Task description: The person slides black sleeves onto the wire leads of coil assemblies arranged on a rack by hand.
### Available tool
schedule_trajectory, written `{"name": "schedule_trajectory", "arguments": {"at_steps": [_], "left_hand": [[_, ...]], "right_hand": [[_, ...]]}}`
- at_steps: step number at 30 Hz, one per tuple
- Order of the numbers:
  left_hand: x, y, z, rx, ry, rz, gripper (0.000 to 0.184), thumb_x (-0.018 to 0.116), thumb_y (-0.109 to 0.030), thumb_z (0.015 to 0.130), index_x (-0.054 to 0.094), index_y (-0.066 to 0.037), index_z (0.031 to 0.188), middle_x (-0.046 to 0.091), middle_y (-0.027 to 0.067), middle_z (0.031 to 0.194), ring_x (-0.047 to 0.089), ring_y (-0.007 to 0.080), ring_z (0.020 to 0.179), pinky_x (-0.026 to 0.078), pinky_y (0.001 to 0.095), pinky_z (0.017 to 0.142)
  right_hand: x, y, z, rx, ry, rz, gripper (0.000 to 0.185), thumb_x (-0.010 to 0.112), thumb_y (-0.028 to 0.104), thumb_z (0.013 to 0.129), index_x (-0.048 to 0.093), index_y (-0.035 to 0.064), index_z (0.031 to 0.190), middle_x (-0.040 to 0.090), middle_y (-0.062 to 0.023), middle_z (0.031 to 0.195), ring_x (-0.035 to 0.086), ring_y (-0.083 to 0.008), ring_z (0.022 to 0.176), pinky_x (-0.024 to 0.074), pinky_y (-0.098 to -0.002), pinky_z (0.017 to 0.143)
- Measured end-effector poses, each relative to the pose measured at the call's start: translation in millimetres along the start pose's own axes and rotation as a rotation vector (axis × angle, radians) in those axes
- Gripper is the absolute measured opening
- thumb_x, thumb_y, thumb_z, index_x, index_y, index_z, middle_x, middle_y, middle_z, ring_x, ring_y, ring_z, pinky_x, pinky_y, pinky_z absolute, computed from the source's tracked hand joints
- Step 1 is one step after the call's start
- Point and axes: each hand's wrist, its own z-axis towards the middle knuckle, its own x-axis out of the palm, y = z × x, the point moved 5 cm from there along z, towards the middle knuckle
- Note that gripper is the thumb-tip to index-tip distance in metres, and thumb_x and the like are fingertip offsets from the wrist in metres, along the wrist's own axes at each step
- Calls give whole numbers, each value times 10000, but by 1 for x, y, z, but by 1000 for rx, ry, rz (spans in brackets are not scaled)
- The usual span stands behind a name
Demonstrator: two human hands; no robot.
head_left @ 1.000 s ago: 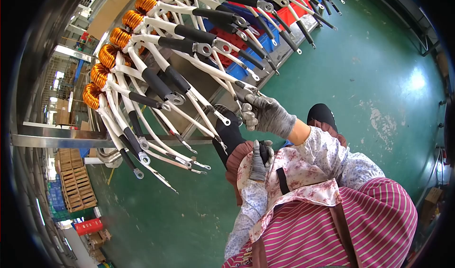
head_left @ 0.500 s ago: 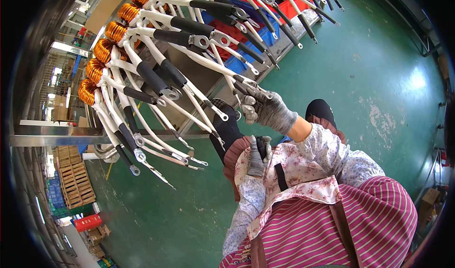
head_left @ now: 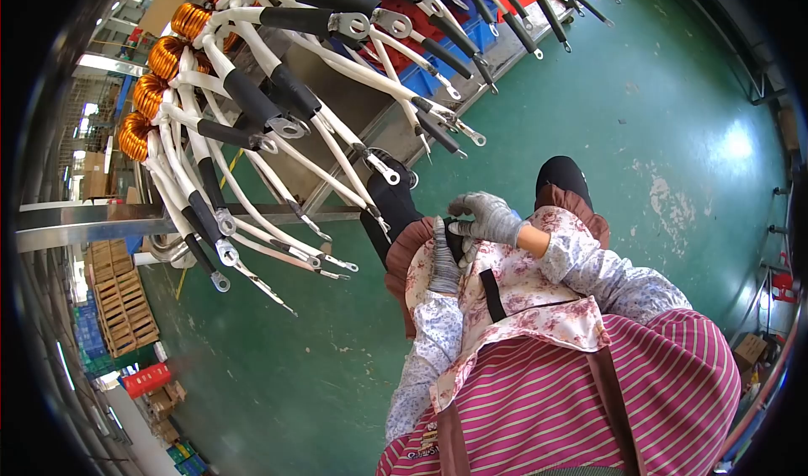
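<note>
Held close over the apron (head_left: 543, 265), my left hand (head_left: 444, 265) in a grey glove is closed around something black, which its fingers mostly hide. My right hand (head_left: 490, 218), also gloved in grey, reaches across just above it. Its fingers are bent but apart, with the tips beside the black thing; contact is unclear. Beyond the hands hang white cables (head_left: 370, 76) with black sleeves and metal ring lugs (head_left: 478, 138). A black sleeve (head_left: 439, 133) sits near the end of one cable. Copper-wound ring coils (head_left: 150, 97) line the cables' upper ends.
A metal rail (head_left: 93, 234) crosses at the left, below the coils. Blue crates (head_left: 421, 79) and red bins (head_left: 513, 13) stand behind the cables. Wooden pallets (head_left: 122, 299) are stacked at lower left. Green floor (head_left: 682, 122) stretches to the right.
My right hand has let go of the sleeved cable end and come back to my left hand. The view has shifted, so the cables appear farther up and left.
</note>
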Motion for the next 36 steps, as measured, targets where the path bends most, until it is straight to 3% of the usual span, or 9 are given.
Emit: {"name": "schedule_trajectory", "arguments": {"at_steps": [2,4,10,15,19,23,28,31,36], "left_hand": [[9,-6,-9,-33,-292,-6,492,365,-517,892,571,-75,822,541,42,530,456,131,355,344,213,309],[12,-10,-18,-34,-534,-4,447,377,-491,897,563,-93,816,541,37,551,450,125,367,335,216,315],[-71,24,17,-36,50,-42,463,375,-452,906,561,-35,983,603,82,689,551,147,508,430,270,408],[-30,13,10,-24,98,-177,505,361,-428,916,561,21,1031,517,95,542,426,158,346,319,216,297],[1,-7,4,23,326,-168,414,433,-369,914,538,4,1058,515,26,592,400,106,388,343,188,380],[33,-13,-6,103,335,-177,382,478,-336,905,536,9,1060,472,2,565,384,96,393,337,197,386],[82,-41,-32,148,-103,363,295,580,-313,855,560,-28,927,399,-43,524,358,60,388,279,173,371],[85,-46,-34,185,-107,486,232,584,-285,851,531,-60,838,417,-40,529,383,56,405,283,178,375],[91,-54,-40,277,-163,700,303,600,-343,830,500,-86,703,426,-38,505,357,42,403,250,187,382]], "right_hand": [[9,-20,-4,133,-13,173,239,690,130,683,635,66,906,627,-104,931,592,-290,906,457,-338,812],[5,-11,-3,-62,-148,20,194,689,110,681,638,54,859,633,-98,911,605,-274,870,473,-337,779],[9,-27,2,188,-215,664,110,654,-23,704,602,-10,800,629,-90,941,616,-185,779,508,-288,667],[-14,-29,13,284,-371,1399,175,623,-76,737,546,-69,894,599,-146,1006,613,-167,731,522,-262,599],[-70,18,8,-139,61,1627,263,582,8,809,505,-84,1043,594,-163,1010,626,-181,780,520,-238,645],[-69,35,2,-220,-124,812,284,612,134,826,555,-52,1033,613,-122,967,604,-128,742,487,-216,688],[-41,34,-14,-10,138,1009,257,602,216,842,600,-17,951,522,-135,1189,534,-110,904,433,-203,683],[-37,44,-13,-87,97,981,344,613,195,836,567,-10,1108,608,-36,874,479,-59,633,413,-199,576],[-40,65,-30,-161,110,724,313,572,194,864,576,-24,1088,618,-79,1004,551,-130,983,424,-258,877]]}}
